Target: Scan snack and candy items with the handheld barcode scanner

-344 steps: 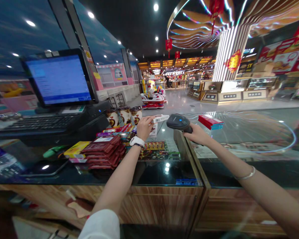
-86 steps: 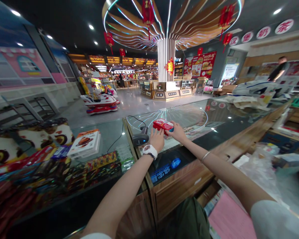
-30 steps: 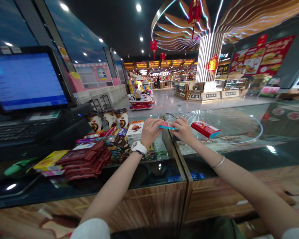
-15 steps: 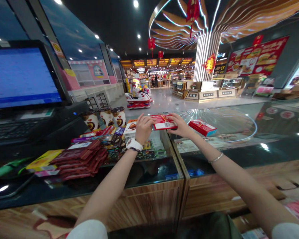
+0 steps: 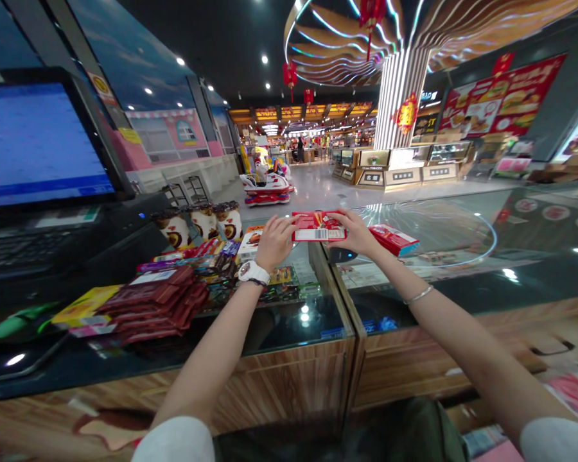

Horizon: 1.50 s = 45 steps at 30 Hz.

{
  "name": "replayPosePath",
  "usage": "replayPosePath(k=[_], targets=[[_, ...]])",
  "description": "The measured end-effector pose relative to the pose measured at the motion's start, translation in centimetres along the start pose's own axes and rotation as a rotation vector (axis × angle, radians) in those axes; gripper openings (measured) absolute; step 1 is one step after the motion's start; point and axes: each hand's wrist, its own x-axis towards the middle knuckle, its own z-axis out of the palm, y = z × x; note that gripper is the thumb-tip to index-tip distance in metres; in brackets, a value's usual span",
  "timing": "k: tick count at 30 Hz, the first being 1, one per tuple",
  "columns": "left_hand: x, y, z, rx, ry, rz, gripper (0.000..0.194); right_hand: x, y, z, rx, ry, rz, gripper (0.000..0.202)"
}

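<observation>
Between my hands, above the glass counter, is a flat red snack box [image 5: 310, 221] with a white barcode strip along its near side. My left hand [image 5: 275, 241], with a white watch at the wrist, is closed on the box's left end. The right end is gripped by my right hand [image 5: 359, 235], its thumb and fingers around the edge. Just beyond that hand, a small stack of red packs [image 5: 395, 240] with a blue end lies on the glass. A small dark device [image 5: 343, 255] shows under my right hand, partly hidden.
At left stand a monitor [image 5: 43, 141] and keyboard [image 5: 14, 247]. Brown packets [image 5: 157, 301] are piled beside a yellow box [image 5: 87, 307]. Several cups with dark tops [image 5: 202, 224] stand behind assorted snacks. A seam [image 5: 340, 295] divides two counter sections.
Both hands have lifted the red box slightly and levelled it, so its barcode side faces me more squarely. The dark device beneath my right hand shows more.
</observation>
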Motion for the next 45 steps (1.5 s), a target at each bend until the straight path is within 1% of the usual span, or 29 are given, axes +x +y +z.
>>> replayPosePath(k=[3,6,10,15,21,25,28,31,34,35,37,39,41,42,45], targets=[[0.0,0.3,-0.2,0.007,-0.067,0.030,0.054,0.0,-0.1,-0.5,-0.113,0.025,0.006,0.081],[0.1,0.7,-0.2,-0.006,-0.072,0.021,0.061,0.0,-0.6,-0.8,-0.182,-0.005,-0.028,0.077],[0.2,0.7,-0.3,0.005,-0.069,0.024,0.059,0.1,-1.5,-0.7,-0.225,-0.019,-0.077,0.071],[0.1,0.4,-0.2,0.034,-0.067,0.047,0.057,0.1,-2.1,-0.7,-0.232,-0.017,-0.094,0.069],[0.0,0.1,-0.2,0.084,-0.065,0.060,0.056,0.0,-1.9,-1.2,-0.241,-0.065,-0.127,0.065],[0.0,0.1,-0.4,0.079,-0.083,0.061,0.056,-0.2,-1.8,-0.9,-0.235,-0.051,-0.103,0.062],[0.1,0.2,-0.4,0.056,-0.074,0.052,0.054,0.0,-1.8,-0.8,-0.216,-0.048,-0.097,0.063],[0.0,0.0,-0.3,0.047,-0.064,0.043,0.052,0.2,-0.7,-1.5,-0.129,-0.036,-0.070,0.061],[-0.2,-0.5,-0.1,0.060,-0.059,0.024,0.048,-0.2,2.1,-2.5,-0.018,-0.031,0.002,0.058],[-0.3,-0.8,-0.1,0.065,-0.060,0.017,0.048,-0.6,3.3,-2.8,-0.005,-0.060,0.025,0.059],[-0.5,-1.2,0.1,0.072,-0.068,0.007,0.047,-1.5,5.7,-2.9,0.008,-0.178,0.046,0.066],[-0.7,-1.6,0.3,0.066,-0.077,-0.002,0.047,-2.5,7.4,-2.4,0.020,-0.299,0.047,0.074],[-0.9,-1.8,0.6,0.045,-0.082,-0.017,0.046,-3.2,8.1,-1.8,0.046,-0.395,0.033,0.080],[-1.0,-1.9,0.7,0.036,-0.085,-0.024,0.045,-3.3,8.2,-1.5,0.062,-0.424,0.026,0.081],[-1.1,-2.0,0.9,0.043,-0.093,-0.040,0.045,-3.2,7.5,-0.9,0.117,-0.453,0.010,0.077]])
